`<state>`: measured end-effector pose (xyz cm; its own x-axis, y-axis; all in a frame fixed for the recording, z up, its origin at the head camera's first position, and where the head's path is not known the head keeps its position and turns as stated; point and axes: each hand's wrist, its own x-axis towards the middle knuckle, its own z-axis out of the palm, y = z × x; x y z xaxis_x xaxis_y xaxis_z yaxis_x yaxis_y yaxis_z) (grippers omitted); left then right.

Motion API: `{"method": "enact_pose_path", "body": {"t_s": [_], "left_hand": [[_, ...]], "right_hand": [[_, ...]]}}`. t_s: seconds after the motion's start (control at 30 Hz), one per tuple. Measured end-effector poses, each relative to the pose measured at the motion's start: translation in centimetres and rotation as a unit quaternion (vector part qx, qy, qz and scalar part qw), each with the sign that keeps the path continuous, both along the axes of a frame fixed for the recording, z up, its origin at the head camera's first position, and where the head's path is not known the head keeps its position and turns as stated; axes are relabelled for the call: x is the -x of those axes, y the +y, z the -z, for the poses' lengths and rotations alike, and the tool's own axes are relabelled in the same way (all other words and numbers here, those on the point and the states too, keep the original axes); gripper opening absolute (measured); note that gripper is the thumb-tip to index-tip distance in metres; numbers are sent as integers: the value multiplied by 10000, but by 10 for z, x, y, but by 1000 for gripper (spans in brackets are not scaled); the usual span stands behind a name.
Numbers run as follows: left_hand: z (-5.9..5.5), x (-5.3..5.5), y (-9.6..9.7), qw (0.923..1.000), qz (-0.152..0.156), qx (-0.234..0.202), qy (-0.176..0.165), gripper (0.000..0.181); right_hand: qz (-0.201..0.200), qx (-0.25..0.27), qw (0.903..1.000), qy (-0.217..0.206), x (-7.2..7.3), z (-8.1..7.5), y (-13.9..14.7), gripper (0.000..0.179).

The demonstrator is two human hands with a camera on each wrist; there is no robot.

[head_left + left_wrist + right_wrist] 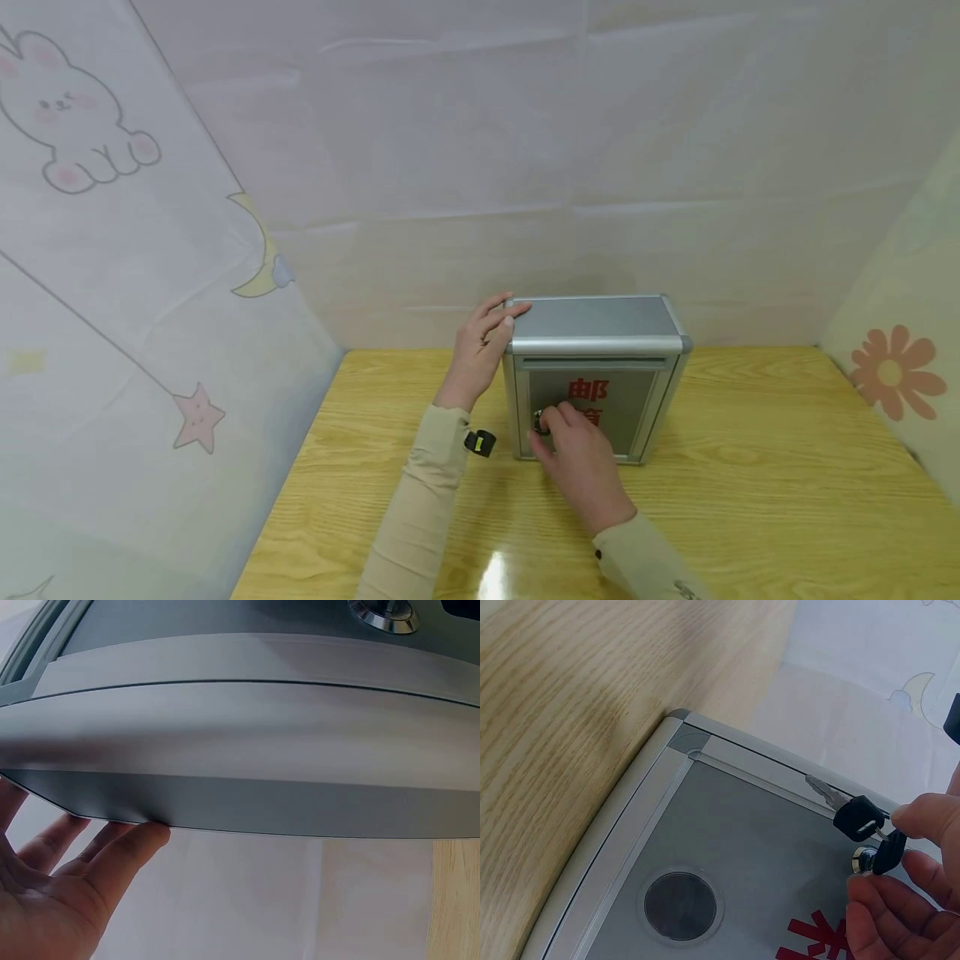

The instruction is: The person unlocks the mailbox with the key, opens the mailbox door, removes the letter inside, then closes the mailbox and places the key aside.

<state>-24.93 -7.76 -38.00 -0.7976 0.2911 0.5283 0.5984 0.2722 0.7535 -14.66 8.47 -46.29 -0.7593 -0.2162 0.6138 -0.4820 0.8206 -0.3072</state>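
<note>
With fingers spread, the left hand (480, 348) touches a rectangular grey metal box (626, 400) near the yellow tabletop (765, 467)'s far edge, the right hand (579, 457) pinching a black-headed key (889, 853).

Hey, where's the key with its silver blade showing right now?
In the right wrist view, that key is right of centre, in front of the metal box, just above the lock in the picture and immediately left of the right hand.

two hands (480, 350) (579, 457), two keys (856, 818), one box (596, 318)
</note>
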Motion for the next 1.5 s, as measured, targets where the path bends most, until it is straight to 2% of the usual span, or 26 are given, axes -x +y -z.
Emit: {"method": "enact_pose_path", "body": {"t_s": [0.2, 0.43, 0.53, 0.77, 0.87, 0.97, 1.5], "left_hand": [[0, 0, -1, 10000, 64, -34, 36, 41], [-1, -2, -1, 9998, 138, -73, 84, 36], [-14, -14, 0, 9998, 174, -67, 66, 35], [-15, -15, 1, 9998, 159, -119, 93, 35], [-28, -25, 2, 9997, 213, -129, 72, 34], [-33, -29, 2, 9997, 224, -65, 51, 34], [-31, -27, 3, 9998, 183, -12, 28, 34]], "right_hand": [[-7, 74, 10000, 49, -1, 1, -1, 20], [-4, 217, 9996, -157, -3, -1, -2, 19], [-5, 252, 9996, -159, -3, -2, -2, 19], [-114, 386, 9992, -73, -2, 0, -4, 18], [-164, 407, 9990, -39, -1, 2, -4, 19], [-195, 406, 9990, -45, -2, 3, -3, 20], [-244, 483, 9985, -85, -2, 4, -2, 22]]}}
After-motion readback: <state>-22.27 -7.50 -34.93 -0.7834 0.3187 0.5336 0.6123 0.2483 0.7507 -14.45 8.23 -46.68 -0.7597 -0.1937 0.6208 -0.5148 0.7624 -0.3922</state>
